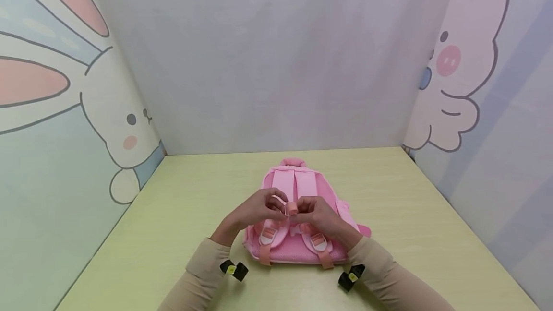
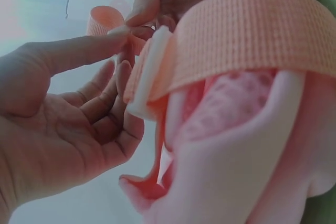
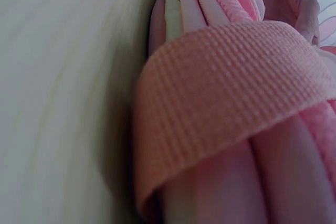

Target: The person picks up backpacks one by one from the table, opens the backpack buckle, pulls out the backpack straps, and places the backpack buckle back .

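Observation:
A pink backpack [image 1: 298,251] lies with its shoulder straps facing up. Over its middle, my left hand [image 1: 259,207] and right hand [image 1: 321,215] meet at a looped peach webbing strap [image 1: 291,209]. Both hands pinch this strap between thumb and fingers. In the left wrist view, the strap's loop [image 2: 105,20] stands up behind my left thumb, while the other left fingers are loosely bent. A white buckle [image 2: 150,74] with wide peach webbing [image 2: 252,32] is right by the left fingers. Part of a hand [image 3: 289,1] shows at the top of the right wrist view.
The backpack rests on a pale yellow-green table [image 1: 194,191]. Two white strap adjusters, the left one [image 1: 268,235] and the right one [image 1: 318,241], lie near its lower end. A grey curtain [image 1: 276,61] stands behind the table, with cartoon-printed walls at both sides.

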Motion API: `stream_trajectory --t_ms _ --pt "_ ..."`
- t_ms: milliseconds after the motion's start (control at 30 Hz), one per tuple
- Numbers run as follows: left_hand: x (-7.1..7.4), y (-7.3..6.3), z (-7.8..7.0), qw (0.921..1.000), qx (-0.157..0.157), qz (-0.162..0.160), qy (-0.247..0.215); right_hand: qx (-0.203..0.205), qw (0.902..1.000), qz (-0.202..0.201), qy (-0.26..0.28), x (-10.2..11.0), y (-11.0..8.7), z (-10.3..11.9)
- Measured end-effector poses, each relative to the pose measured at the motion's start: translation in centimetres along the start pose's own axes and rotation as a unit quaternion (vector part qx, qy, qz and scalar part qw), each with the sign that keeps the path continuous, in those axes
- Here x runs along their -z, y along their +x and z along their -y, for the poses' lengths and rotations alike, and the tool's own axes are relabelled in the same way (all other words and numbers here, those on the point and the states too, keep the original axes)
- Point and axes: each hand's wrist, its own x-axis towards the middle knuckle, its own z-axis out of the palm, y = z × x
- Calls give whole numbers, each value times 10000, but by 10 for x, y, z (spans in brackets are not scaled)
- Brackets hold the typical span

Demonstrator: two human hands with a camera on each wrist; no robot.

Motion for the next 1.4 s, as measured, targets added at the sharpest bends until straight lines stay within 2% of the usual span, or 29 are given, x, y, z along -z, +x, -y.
stream_trajectory --t_ms 133,400,633,1100,1400 --pt "0 0 2 9999 98 -15 -85 -9 9998 -116 -181 -1 0 1" --pt "-2 2 5 9994 194 -138 -242 253 9983 -260 -465 -4 0 4" --pt "-4 3 5 9990 238 -219 -318 -44 9966 -589 -580 -5 -2 4" --pt "-4 3 5 9978 366 -244 -497 -133 9936 -685 -887 -4 -3 6" --pt "-6 5 6 9978 458 -399 -282 -119 9922 -655 -1052 -3 -2 3"
